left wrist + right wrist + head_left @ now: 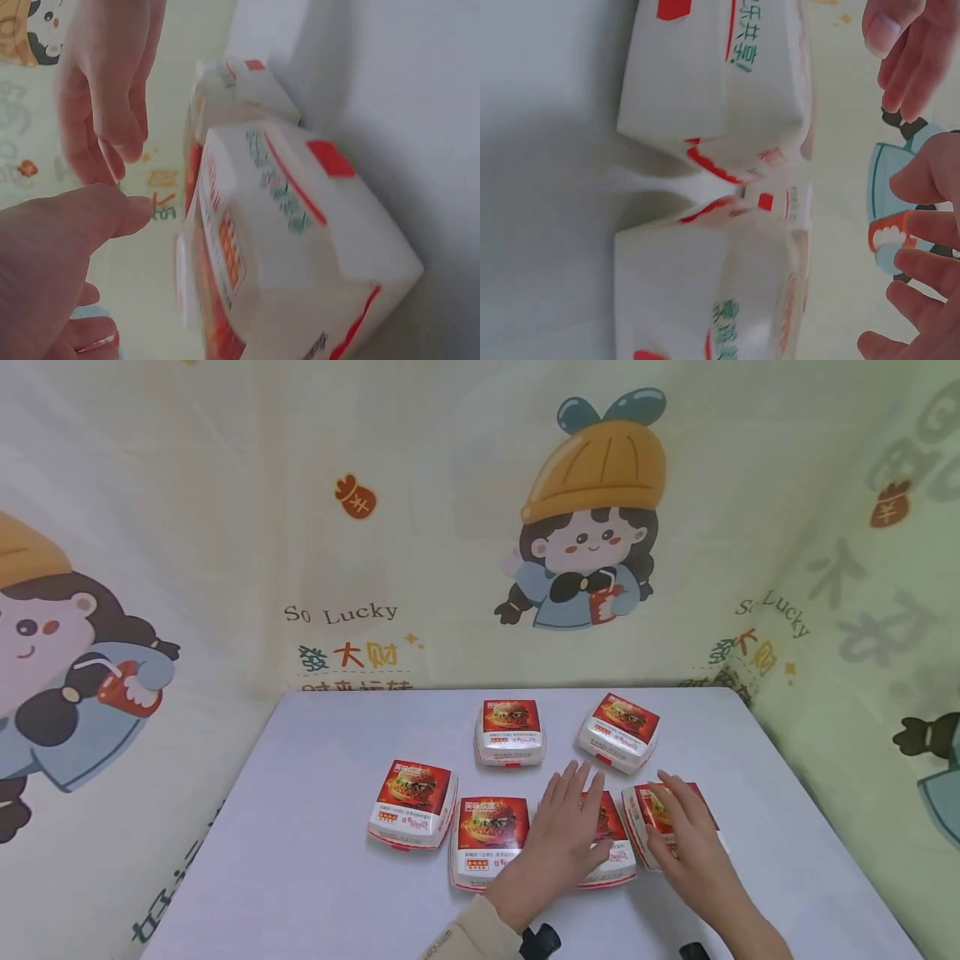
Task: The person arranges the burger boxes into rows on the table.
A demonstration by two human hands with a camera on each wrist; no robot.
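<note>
In the head view, my left hand (558,835) reaches over a burger box (617,852) in the front row, hiding part of its lid. My right hand (697,852) spreads over the rightmost burger box (637,822), thumb and fingers apart. Both boxes are white with red burger pictures on top. From the left wrist, a white box (300,217) stands below my extended left thumb (90,217), with a gap between them. The right wrist view has two boxes side by side, the upper box (705,75) and lower box (697,289), with the fingers apart from them.
Left in the front row are another burger box (491,822) and a slightly turned one (412,802). Behind stand a straight box (511,731) and a tilted box (619,732). All rest on a white table (300,860), with a printed cloth (450,527) behind.
</note>
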